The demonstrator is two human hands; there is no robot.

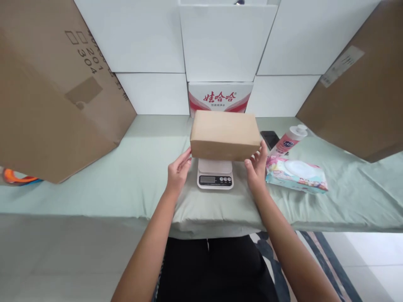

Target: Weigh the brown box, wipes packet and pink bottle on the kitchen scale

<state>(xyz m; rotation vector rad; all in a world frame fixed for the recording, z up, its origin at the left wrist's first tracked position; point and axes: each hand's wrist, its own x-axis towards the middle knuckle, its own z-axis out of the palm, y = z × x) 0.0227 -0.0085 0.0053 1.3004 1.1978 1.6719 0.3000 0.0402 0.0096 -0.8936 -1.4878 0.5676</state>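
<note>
1. the back wall [141, 37] is built of large plain white panels with thin seams between them.
2. a work surface covered in a pale green cloth [94, 184] runs the full width of the view.
3. large brown cardboard sheets lean in from both sides: one on the left [47, 92] with printed numbers, one on the right [362, 96] with a white label.
4. the floor [371, 268] at lower right is pale, with a striped rug [317, 251] at the cloth's edge.
5. the light is even and soft.
</note>
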